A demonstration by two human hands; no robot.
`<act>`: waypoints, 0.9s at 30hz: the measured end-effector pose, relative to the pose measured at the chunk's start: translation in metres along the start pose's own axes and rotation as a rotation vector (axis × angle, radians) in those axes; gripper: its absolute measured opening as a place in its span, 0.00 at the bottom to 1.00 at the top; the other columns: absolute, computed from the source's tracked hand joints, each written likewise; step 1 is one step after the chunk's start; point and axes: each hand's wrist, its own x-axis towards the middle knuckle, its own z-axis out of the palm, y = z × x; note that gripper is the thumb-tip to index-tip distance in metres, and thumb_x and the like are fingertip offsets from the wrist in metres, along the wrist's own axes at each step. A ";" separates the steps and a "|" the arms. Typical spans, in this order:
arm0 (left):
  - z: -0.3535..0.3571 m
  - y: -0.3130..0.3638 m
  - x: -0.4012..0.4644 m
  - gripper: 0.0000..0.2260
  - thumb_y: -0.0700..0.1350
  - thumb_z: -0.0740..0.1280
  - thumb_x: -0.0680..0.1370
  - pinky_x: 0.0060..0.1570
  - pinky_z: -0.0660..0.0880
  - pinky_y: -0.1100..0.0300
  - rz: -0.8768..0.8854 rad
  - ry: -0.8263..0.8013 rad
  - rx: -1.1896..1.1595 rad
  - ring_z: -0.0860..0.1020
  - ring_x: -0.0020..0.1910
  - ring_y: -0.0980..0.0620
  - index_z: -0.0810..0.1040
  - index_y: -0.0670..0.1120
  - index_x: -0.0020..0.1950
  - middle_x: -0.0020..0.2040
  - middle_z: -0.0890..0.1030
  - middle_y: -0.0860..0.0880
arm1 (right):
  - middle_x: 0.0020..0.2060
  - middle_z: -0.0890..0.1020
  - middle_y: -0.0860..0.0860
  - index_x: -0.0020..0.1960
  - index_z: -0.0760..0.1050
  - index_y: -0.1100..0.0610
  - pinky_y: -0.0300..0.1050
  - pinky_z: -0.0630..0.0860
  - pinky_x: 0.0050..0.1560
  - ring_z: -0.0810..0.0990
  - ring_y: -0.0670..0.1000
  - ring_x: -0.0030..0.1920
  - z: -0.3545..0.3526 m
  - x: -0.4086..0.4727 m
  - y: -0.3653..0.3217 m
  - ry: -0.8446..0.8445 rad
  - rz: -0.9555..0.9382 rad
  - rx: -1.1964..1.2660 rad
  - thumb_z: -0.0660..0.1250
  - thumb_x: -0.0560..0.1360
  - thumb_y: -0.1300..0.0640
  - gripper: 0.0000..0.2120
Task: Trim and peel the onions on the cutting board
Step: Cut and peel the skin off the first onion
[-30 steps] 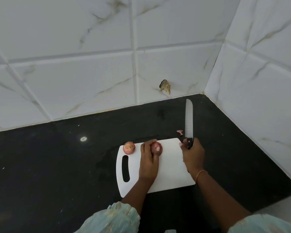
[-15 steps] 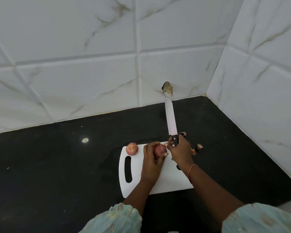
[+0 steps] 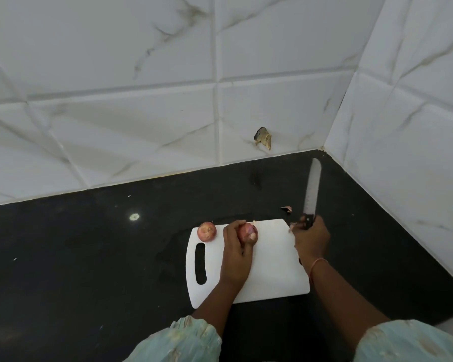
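On the white cutting board (image 3: 272, 270) the left hand (image 3: 236, 254) curls its grip round one onion (image 3: 248, 232), a second onion (image 3: 206, 231) just beside it, while the right hand (image 3: 311, 237) grips a knife (image 3: 312, 189) pointing over the black bench (image 3: 89, 257) toward the tiled wall (image 3: 141, 100).

Left hand (image 3: 236, 254) sits mid-frame, fingers curled round an onion (image 3: 248, 232). Right hand (image 3: 311, 239) is off to the right, gripping a knife (image 3: 312, 190) pointing toward the top of the frame.
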 end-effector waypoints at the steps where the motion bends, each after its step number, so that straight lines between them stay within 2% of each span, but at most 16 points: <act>1: 0.001 -0.002 0.000 0.15 0.49 0.65 0.81 0.60 0.66 0.75 -0.002 0.001 0.000 0.72 0.63 0.59 0.67 0.55 0.66 0.63 0.73 0.55 | 0.46 0.80 0.50 0.50 0.75 0.52 0.56 0.80 0.53 0.80 0.53 0.48 -0.004 0.002 0.001 0.028 0.023 0.009 0.72 0.72 0.63 0.10; 3: 0.001 -0.002 0.000 0.16 0.52 0.65 0.80 0.60 0.66 0.75 -0.009 -0.005 -0.007 0.72 0.63 0.61 0.67 0.55 0.67 0.63 0.73 0.56 | 0.49 0.81 0.53 0.53 0.76 0.55 0.53 0.79 0.55 0.80 0.53 0.50 -0.010 0.005 0.002 0.041 0.045 0.008 0.69 0.74 0.64 0.09; 5: 0.001 -0.001 0.001 0.16 0.52 0.65 0.80 0.61 0.67 0.74 -0.016 -0.006 -0.003 0.72 0.62 0.61 0.67 0.56 0.66 0.63 0.73 0.56 | 0.49 0.82 0.52 0.52 0.75 0.53 0.56 0.79 0.54 0.81 0.54 0.51 -0.010 0.001 0.003 0.022 0.017 0.030 0.69 0.75 0.63 0.09; 7: 0.001 -0.001 0.001 0.16 0.51 0.67 0.80 0.62 0.68 0.71 -0.013 -0.003 0.002 0.73 0.62 0.61 0.67 0.56 0.66 0.62 0.73 0.57 | 0.45 0.81 0.50 0.50 0.74 0.52 0.56 0.81 0.48 0.81 0.53 0.47 -0.006 -0.011 -0.001 -0.033 -0.018 0.077 0.72 0.73 0.58 0.08; 9: 0.001 0.000 0.001 0.16 0.51 0.68 0.79 0.62 0.68 0.70 -0.009 0.003 0.022 0.73 0.61 0.61 0.67 0.57 0.64 0.61 0.73 0.59 | 0.42 0.80 0.50 0.47 0.74 0.54 0.51 0.82 0.39 0.80 0.51 0.43 0.000 -0.026 -0.011 -0.132 -0.053 0.106 0.75 0.71 0.56 0.10; 11: 0.001 -0.002 0.001 0.18 0.53 0.69 0.78 0.62 0.71 0.66 -0.007 0.001 0.030 0.73 0.61 0.61 0.66 0.58 0.64 0.61 0.73 0.59 | 0.42 0.80 0.49 0.46 0.75 0.53 0.48 0.81 0.35 0.79 0.49 0.41 0.011 -0.041 -0.021 -0.261 -0.088 0.113 0.76 0.70 0.54 0.11; 13: 0.002 -0.002 0.000 0.20 0.50 0.71 0.77 0.62 0.73 0.64 -0.009 -0.008 0.028 0.73 0.61 0.59 0.65 0.56 0.64 0.62 0.72 0.57 | 0.44 0.78 0.46 0.48 0.74 0.50 0.48 0.83 0.38 0.78 0.47 0.43 0.023 -0.048 -0.025 -0.353 -0.122 0.062 0.75 0.71 0.55 0.11; 16: 0.002 -0.003 0.001 0.25 0.46 0.75 0.73 0.59 0.76 0.64 -0.007 -0.009 0.023 0.73 0.60 0.55 0.65 0.54 0.64 0.62 0.71 0.54 | 0.44 0.77 0.46 0.51 0.74 0.50 0.53 0.83 0.47 0.79 0.48 0.47 0.034 -0.045 -0.026 -0.364 -0.146 0.027 0.73 0.73 0.59 0.11; 19: 0.002 -0.003 0.002 0.29 0.47 0.78 0.70 0.56 0.74 0.71 0.004 -0.030 0.035 0.73 0.61 0.55 0.66 0.53 0.65 0.63 0.70 0.55 | 0.42 0.79 0.48 0.48 0.74 0.51 0.53 0.81 0.50 0.78 0.48 0.45 0.034 -0.038 -0.026 -0.330 -0.161 0.030 0.73 0.72 0.63 0.11; 23: 0.002 -0.006 0.003 0.26 0.49 0.76 0.72 0.56 0.67 0.79 0.018 -0.067 0.095 0.71 0.60 0.61 0.69 0.54 0.66 0.65 0.70 0.56 | 0.40 0.79 0.48 0.46 0.74 0.52 0.54 0.81 0.48 0.78 0.47 0.42 0.031 -0.031 -0.020 -0.342 -0.198 -0.012 0.72 0.72 0.64 0.10; 27: 0.000 -0.005 0.004 0.24 0.51 0.75 0.74 0.55 0.68 0.78 -0.010 -0.079 0.105 0.71 0.59 0.64 0.67 0.57 0.65 0.63 0.70 0.60 | 0.42 0.80 0.49 0.49 0.75 0.55 0.55 0.81 0.51 0.80 0.51 0.46 0.035 -0.025 -0.014 -0.295 -0.210 -0.017 0.71 0.73 0.63 0.08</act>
